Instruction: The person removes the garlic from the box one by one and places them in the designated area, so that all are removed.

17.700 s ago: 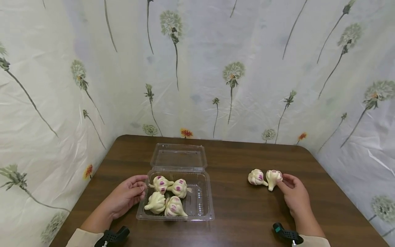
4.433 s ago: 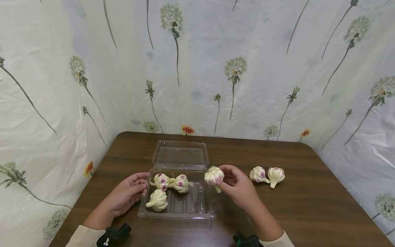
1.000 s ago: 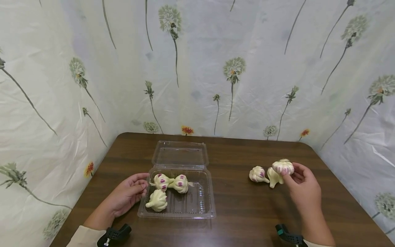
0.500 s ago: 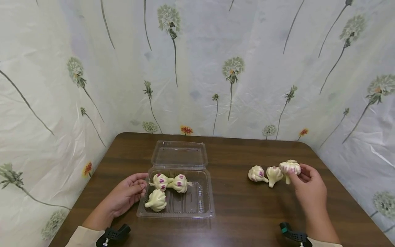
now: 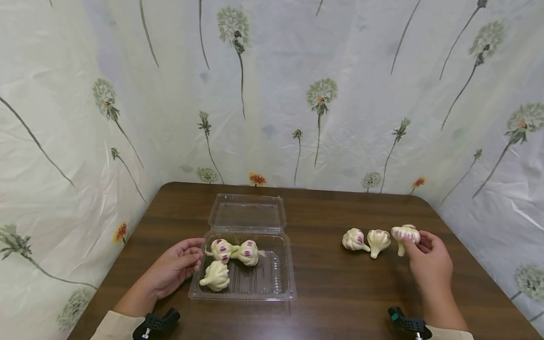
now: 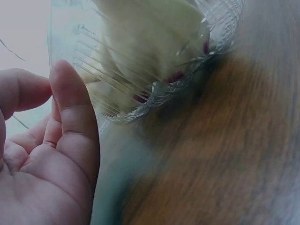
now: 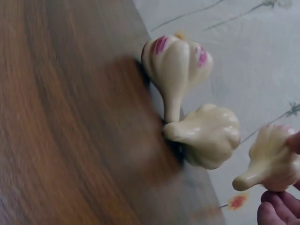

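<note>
My right hand (image 5: 431,264) pinches a garlic bulb (image 5: 404,233) by its side at the right of the table, stem pointing down; in the right wrist view the garlic bulb (image 7: 272,159) sits between thumb and fingers. Left of it lie two more garlic bulbs, a garlic bulb (image 5: 378,242) with its stem toward me and another garlic bulb (image 5: 354,240) on its side. My left hand (image 5: 174,269) pinches the left rim of a clear plastic clamshell container (image 5: 265,278). Inside are three garlic bulbs: a garlic bulb (image 5: 222,250), a garlic bulb (image 5: 247,253) and a garlic bulb (image 5: 216,276).
The container's hinged lid (image 5: 248,211) lies back, away from me. Everything stands on a dark wooden table (image 5: 331,297) with rounded far corners. A pale dandelion-print sheet (image 5: 272,94) hangs behind and along both sides. A black strap device sits on each wrist.
A garlic bulb has left the container's front middle. My right hand has carried it to the right, past the two loose bulbs, and lowered it beside them. My left hand stays at the rim.
</note>
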A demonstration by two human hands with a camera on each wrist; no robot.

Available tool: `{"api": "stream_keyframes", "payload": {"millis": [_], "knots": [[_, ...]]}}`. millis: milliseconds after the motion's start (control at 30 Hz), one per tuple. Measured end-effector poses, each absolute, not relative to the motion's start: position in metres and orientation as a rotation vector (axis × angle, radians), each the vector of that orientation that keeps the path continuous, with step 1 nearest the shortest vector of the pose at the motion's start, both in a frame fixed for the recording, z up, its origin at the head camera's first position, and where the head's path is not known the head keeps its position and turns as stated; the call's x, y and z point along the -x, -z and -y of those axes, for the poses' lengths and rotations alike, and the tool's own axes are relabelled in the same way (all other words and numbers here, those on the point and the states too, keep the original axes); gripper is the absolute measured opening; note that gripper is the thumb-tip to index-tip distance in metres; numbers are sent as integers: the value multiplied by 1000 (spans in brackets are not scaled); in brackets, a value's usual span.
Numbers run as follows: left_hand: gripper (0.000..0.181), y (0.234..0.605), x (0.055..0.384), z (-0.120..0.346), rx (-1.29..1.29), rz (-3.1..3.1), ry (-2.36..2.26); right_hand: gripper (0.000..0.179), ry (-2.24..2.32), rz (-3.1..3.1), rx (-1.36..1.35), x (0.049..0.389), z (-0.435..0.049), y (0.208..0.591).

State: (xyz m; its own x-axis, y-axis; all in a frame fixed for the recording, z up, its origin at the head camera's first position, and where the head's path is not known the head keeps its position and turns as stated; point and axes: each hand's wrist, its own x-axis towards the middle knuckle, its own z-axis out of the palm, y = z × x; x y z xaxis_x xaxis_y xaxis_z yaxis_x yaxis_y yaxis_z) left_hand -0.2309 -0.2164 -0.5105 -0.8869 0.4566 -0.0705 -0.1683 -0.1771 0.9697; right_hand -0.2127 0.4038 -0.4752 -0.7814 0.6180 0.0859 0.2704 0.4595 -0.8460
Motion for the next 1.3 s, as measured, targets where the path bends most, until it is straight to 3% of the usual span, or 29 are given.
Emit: {"api": "stream_keyframes", "payload": {"millis": [1300], "knots": [[53,508,229,214,-325,-1659,-2129,89,-1382,2450,816,226,-429,497]]}}
